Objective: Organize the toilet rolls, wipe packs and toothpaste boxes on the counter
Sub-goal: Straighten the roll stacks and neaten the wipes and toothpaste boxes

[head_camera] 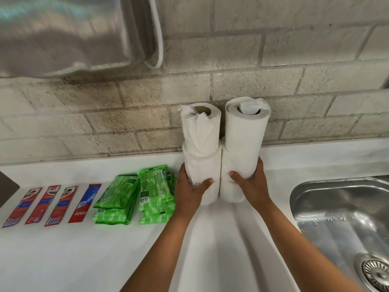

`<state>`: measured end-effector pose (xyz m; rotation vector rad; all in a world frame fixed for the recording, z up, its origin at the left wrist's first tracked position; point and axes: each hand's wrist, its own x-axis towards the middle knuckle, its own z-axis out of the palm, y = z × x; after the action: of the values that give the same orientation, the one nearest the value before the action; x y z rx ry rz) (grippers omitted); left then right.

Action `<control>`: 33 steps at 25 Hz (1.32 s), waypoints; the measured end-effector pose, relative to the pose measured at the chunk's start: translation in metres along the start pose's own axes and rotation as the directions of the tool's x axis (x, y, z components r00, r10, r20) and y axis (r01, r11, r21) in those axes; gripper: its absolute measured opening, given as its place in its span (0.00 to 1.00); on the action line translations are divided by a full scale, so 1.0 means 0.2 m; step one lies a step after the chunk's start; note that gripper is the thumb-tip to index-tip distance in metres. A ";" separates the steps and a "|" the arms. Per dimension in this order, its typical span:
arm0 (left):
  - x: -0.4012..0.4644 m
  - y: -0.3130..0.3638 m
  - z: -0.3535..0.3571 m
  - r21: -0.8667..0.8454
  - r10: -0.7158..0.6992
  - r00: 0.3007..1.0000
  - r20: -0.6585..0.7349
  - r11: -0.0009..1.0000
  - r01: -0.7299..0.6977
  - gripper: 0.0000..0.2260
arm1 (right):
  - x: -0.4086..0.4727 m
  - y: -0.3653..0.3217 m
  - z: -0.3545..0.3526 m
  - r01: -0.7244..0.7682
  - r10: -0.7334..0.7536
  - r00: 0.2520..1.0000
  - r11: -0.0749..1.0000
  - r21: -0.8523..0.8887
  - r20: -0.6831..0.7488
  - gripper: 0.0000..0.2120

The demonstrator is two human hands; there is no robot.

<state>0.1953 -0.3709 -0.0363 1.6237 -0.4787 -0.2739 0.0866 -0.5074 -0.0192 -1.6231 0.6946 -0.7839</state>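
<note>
Two stacks of white toilet rolls stand side by side on the white counter (pixel 105 249), two rolls high each. My left hand (pixel 189 190) grips the lower roll of the left stack (pixel 202 165). My right hand (pixel 253 186) grips the lower roll of the right stack (pixel 237 163). The upper rolls (pixel 200 125) (pixel 246 123) sit upright near the wall. Left of the rolls lie two piles of green wipe packs (pixel 117 199) (pixel 156 192). Further left, several red and blue toothpaste boxes (pixel 52 205) lie flat in a row.
A steel sink (pixel 341 224) with a drain is set into the counter at the right. A brick-tile wall (pixel 273 81) runs behind. A shiny metal fixture (pixel 73 34) hangs on the wall at the upper left. A dark object (pixel 6 186) is at the left edge.
</note>
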 end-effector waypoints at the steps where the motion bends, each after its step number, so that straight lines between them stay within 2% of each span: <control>1: -0.01 0.01 0.00 0.006 0.003 1.000 0.006 1.000 -0.003 0.31 | 0.00 0.00 0.00 0.004 -0.004 1.000 1.000 -0.003 0.004 0.43; 5: -0.02 0.05 -0.03 0.023 0.035 0.999 0.008 0.999 -0.035 0.47 | -0.02 -0.03 -0.02 0.032 -0.032 0.999 0.999 0.010 -0.012 0.50; 7: 0.00 0.13 -0.05 0.025 0.087 0.995 -0.047 0.996 -0.086 0.49 | 0.01 -0.10 -0.04 0.089 -0.086 0.995 0.995 0.050 -0.047 0.50; 10: 0.05 0.27 -0.06 -0.017 0.185 0.979 -0.089 0.982 -0.187 0.46 | 0.08 -0.20 -0.07 0.193 -0.192 0.981 0.976 0.106 -0.022 0.43; 14: 0.12 0.38 -0.07 -0.019 0.254 0.966 -0.057 0.967 -0.255 0.43 | 0.13 -0.24 -0.10 0.149 -0.159 0.984 0.981 0.122 0.077 0.38; 18: 0.17 0.41 -0.06 0.011 0.257 0.966 -0.003 0.966 -0.257 0.45 | 0.13 -0.24 -0.07 0.159 -0.163 0.986 0.983 0.092 0.040 0.31; 24: 0.17 0.41 -0.05 -0.021 0.251 0.968 0.004 0.968 -0.251 0.36 | 0.11 -0.23 -0.06 0.163 -0.165 0.986 0.980 0.112 0.016 0.34; 33: 0.18 0.42 -0.06 0.004 0.241 0.971 -0.005 0.971 -0.241 0.37 | 0.12 -0.22 -0.05 0.196 -0.195 0.981 0.974 0.114 -0.020 0.35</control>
<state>0.2199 -0.3814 0.0508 1.5511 -0.6662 -0.0865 0.0949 -0.5248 0.0286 -1.5983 0.4905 -0.9569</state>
